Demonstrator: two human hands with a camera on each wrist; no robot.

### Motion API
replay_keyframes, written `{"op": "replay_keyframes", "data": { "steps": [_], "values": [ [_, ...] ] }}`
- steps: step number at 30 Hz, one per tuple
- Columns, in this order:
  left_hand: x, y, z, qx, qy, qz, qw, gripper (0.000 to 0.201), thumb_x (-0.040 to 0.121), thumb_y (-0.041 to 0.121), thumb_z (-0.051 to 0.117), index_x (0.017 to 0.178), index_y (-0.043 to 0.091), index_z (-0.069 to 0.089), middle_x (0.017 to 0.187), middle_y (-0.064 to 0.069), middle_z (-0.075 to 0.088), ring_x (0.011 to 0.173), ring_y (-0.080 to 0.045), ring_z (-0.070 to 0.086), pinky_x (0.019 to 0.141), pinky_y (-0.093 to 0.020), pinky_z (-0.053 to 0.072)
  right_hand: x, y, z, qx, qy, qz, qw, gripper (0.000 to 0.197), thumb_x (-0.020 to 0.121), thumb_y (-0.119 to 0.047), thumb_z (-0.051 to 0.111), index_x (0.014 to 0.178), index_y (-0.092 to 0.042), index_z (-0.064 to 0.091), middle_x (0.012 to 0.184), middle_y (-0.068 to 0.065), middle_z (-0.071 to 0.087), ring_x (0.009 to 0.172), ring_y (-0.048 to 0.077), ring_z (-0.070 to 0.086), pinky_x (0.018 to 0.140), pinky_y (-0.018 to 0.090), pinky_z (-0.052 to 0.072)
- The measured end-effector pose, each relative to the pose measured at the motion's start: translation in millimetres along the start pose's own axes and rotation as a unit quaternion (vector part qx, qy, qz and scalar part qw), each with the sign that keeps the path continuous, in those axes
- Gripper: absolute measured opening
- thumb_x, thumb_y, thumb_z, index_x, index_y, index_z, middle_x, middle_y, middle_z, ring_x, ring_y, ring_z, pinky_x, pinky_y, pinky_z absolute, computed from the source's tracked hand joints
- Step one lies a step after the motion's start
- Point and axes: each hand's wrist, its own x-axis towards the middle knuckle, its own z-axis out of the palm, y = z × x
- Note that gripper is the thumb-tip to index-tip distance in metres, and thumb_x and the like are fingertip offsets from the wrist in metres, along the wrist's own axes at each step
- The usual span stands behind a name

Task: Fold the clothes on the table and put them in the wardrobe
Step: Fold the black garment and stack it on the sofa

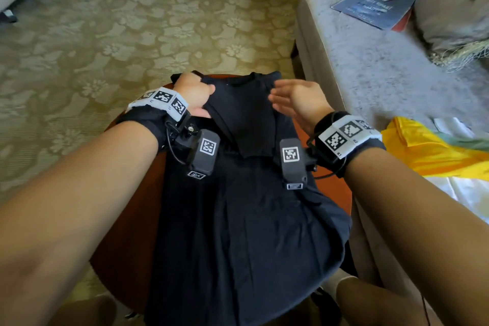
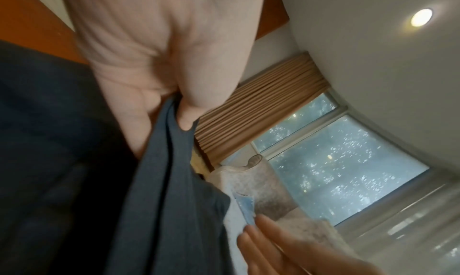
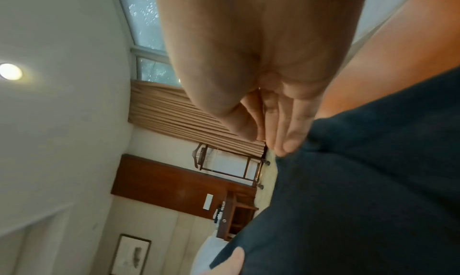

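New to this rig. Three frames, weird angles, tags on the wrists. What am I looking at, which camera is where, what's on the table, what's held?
No robot here: a person works bare-handed, wearing tagged wristbands with a small camera strapped under each wrist. The wide picture comes from a head-worn camera looking down. The other two look along each hand from the wrist, so the room appears tilted.

A dark garment lies spread over a round wooden table, its hem hanging off the near edge. The left hand pinches a fold of it near the collar; the left wrist view shows the cloth between thumb and fingers. The right hand is flat with straight fingers beside the fold, holding nothing. Yellow cloth lies to the right.
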Motion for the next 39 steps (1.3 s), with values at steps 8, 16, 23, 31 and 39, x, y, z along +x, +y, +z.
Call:
{"op": "replay_keyframes", "data": {
  "steps": [8,16,23,31,39],
  "values": [
    [9,-19,5,0.064,0.038,-0.014,0.997,0.024,0.09,0.009,0.065,0.112,0.0,0.061,0.113,-0.012,0.066,0.096,-0.031,0.069,0.065,-0.038,0.061,16,37,-12,-0.186,0.028,0.038,0.981,0.022,0.093,-0.006,0.063,0.114,-0.011,0.061,0.095,0.006,0.066,0.076,0.012,0.062,0.067,0.025,0.057],
    [6,-6,-4,0.088,0.088,0.03,0.992,0.004,0.091,0.009,0.064,0.087,0.009,0.063,0.082,-0.01,0.065,0.069,-0.028,0.069,0.062,-0.042,0.061,21,38,-3,-0.303,-0.036,-0.011,0.952,0.048,0.094,-0.013,0.059,0.139,-0.031,0.053,0.122,0.002,0.062,0.085,0.012,0.062,0.086,0.03,0.057],
    [-2,-29,-5,0.11,0.125,0.011,0.986,0.024,0.084,0.025,0.075,0.076,0.01,0.057,0.087,-0.013,0.068,0.072,-0.028,0.071,0.062,-0.04,0.061,15,36,-2,-0.225,-0.025,0.021,0.974,0.042,0.094,-0.006,0.056,0.131,-0.024,0.057,0.108,0.002,0.063,0.091,0.012,0.061,0.074,0.026,0.055],
    [-69,-38,0,0.256,0.149,0.127,0.947,0.038,0.085,0.019,0.066,0.064,0.026,0.035,0.064,0.005,0.032,0.06,-0.014,0.036,0.055,-0.029,0.033,-68,52,-54,-0.247,0.099,0.022,0.964,0.022,0.074,-0.006,0.051,0.07,-0.021,0.067,0.069,0.002,0.065,0.058,0.015,0.056,0.049,0.021,0.04],
    [-166,-96,46,0.243,-0.045,0.17,0.954,0.017,0.081,0.017,0.068,0.094,0.022,0.058,0.1,-0.002,0.067,0.097,-0.023,0.061,0.095,-0.034,0.047,-155,77,-101,-0.511,0.059,0.083,0.853,0.038,0.086,-0.023,0.048,0.106,0.0,0.07,0.115,0.022,0.065,0.107,0.038,0.059,0.087,0.037,0.043]
  ]
}}
